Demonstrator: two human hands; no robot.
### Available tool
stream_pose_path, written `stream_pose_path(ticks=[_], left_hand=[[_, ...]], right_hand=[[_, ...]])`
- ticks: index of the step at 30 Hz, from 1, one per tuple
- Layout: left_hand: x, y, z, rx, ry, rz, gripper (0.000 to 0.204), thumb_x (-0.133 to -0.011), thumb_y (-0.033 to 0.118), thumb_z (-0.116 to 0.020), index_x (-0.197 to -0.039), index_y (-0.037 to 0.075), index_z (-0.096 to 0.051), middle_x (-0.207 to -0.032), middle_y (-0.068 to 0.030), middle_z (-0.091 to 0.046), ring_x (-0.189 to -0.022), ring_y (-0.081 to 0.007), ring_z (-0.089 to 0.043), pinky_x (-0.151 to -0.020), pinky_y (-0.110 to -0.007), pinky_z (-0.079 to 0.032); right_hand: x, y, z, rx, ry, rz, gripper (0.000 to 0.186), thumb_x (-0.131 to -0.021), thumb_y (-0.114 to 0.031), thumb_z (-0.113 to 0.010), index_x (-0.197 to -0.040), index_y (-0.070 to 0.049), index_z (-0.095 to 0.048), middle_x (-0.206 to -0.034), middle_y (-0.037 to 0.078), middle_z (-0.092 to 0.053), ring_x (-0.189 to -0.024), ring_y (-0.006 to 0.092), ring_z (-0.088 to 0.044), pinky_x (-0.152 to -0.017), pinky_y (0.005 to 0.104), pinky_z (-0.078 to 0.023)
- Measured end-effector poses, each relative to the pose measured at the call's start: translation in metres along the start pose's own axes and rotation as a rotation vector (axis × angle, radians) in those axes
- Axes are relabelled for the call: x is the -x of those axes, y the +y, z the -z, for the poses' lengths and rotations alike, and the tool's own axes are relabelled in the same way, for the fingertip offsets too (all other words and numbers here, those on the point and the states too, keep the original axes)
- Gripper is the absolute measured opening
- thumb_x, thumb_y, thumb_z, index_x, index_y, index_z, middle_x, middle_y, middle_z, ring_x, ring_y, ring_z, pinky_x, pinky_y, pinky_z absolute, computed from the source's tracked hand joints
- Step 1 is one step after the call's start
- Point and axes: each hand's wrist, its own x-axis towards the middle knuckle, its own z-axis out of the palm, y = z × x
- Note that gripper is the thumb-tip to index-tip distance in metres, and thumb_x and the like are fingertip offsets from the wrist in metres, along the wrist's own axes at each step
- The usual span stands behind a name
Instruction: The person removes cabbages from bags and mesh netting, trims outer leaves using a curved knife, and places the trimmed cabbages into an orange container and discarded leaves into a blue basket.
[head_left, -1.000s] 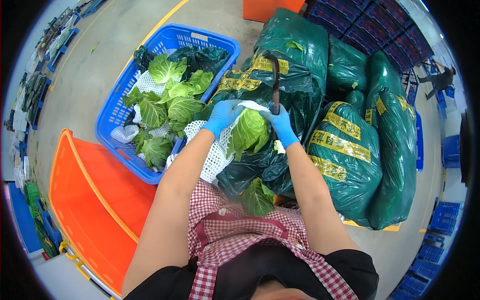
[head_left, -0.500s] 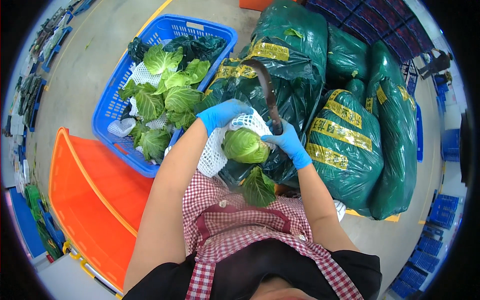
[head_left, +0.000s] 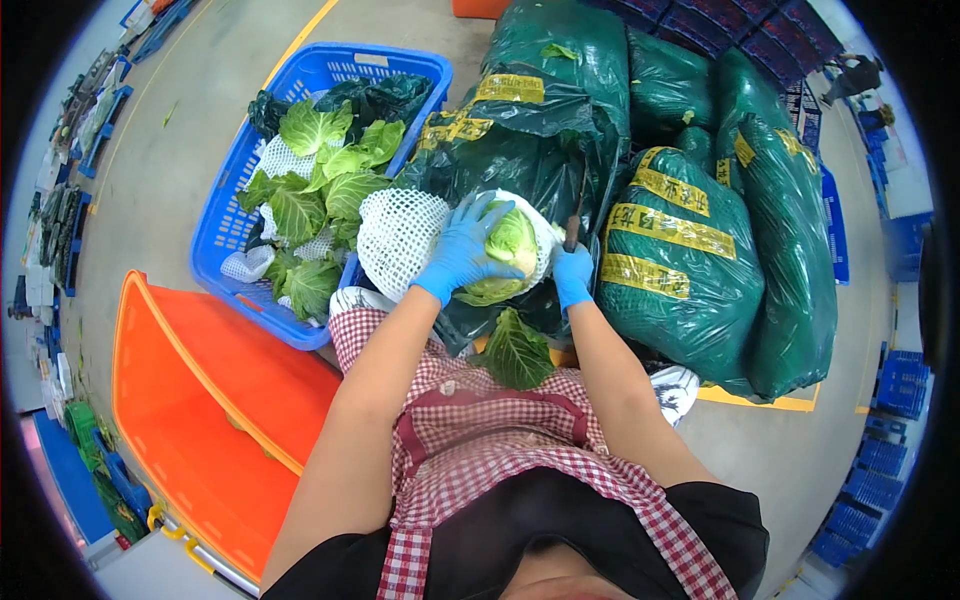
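Observation:
A pale green cabbage [head_left: 512, 240] sits partly in a white foam net in front of me. My left hand [head_left: 462, 250], in a blue glove, lies over its left side with the fingers wrapped across it. Loose white foam netting [head_left: 392, 238] spreads out left of that hand. My right hand [head_left: 572, 274], also gloved in blue, is closed round the handle of a curved knife [head_left: 573, 232] close by the cabbage's right side. The blade points away from me and shows almost edge-on. A loose cabbage leaf [head_left: 518, 350] lies below the cabbage, against my checked apron.
On the left stands a blue basket [head_left: 222, 210] with cabbage leaves [head_left: 300, 215], foam nets and dark green plastic. An orange bin [head_left: 200, 400] is nearer me. Full green plastic bags [head_left: 680, 290] with yellow tape are piled ahead and right. A person [head_left: 855, 78] is far right.
My left hand has shifted from the net's top onto the cabbage, which is turned. The foam netting is spread wider at left. The knife has rotated from broad blade to nearly edge-on.

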Motion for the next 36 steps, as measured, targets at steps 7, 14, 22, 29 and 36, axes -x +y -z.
stream_pose_path(ticks=[7,14,22,29,36], left_hand=[[-0.01,-0.031,0.013,0.097,-0.338,-0.108,0.124,-0.04,0.038,-0.088,-0.143,0.022,-0.021,-0.144,-0.0196,-0.022,-0.132,-0.044,-0.02,-0.107,-0.053,-0.022],[-0.035,-0.001,-0.042,0.037,0.05,0.284,0.112,-0.045,0.046,-0.084,-0.136,0.011,-0.03,-0.138,-0.0118,-0.033,-0.126,-0.0366,-0.031,-0.104,-0.048,-0.029],[-0.048,0.013,-0.04,0.037,-0.058,0.375,0.11,-0.044,0.043,-0.086,-0.133,0.005,-0.033,-0.134,-0.0182,-0.034,-0.125,-0.0378,-0.03,-0.103,-0.044,-0.032],[-0.059,0.017,-0.043,-0.036,-0.148,0.463,0.111,-0.047,0.043,-0.085,-0.136,0.01,-0.029,-0.139,-0.0128,-0.029,-0.125,-0.037,-0.03,-0.099,-0.048,-0.036],[-0.057,-0.005,-0.058,0.0,-0.012,0.301,0.107,-0.045,0.048,-0.084,-0.131,0.004,-0.038,-0.131,-0.0201,-0.039,-0.124,-0.0369,-0.034,-0.105,-0.044,-0.029]], right_hand=[[0.0,0.025,0.051,-0.068,-0.12,0.143,0.036,-0.075,-0.03,-0.071,-0.084,0.001,-0.058,-0.068,0.012,-0.059,-0.062,0.0225,-0.057,-0.06,0.0358,-0.045],[0.096,-0.006,0.07,0.191,-0.109,0.381,0.029,-0.084,-0.029,-0.06,-0.103,-0.008,-0.051,-0.076,0.023,-0.061,-0.071,0.0421,-0.059,-0.06,0.0476,-0.046],[0.08,0.01,0.062,0.311,-0.182,0.349,0.027,-0.084,-0.025,-0.058,-0.094,-0.003,-0.046,-0.072,0.024,-0.06,-0.068,0.042,-0.059,-0.058,0.0495,-0.046],[0.076,0.016,0.058,0.416,-0.211,0.298,0.029,-0.083,-0.022,-0.057,-0.101,-0.002,-0.046,-0.072,0.025,-0.06,-0.066,0.0414,-0.06,-0.057,0.0496,-0.047],[0.052,0.023,0.06,0.399,-0.217,0.342,0.03,-0.08,-0.021,-0.06,-0.1,-0.003,-0.047,-0.07,0.024,-0.061,-0.065,0.0406,-0.061,-0.056,0.049,-0.048]])
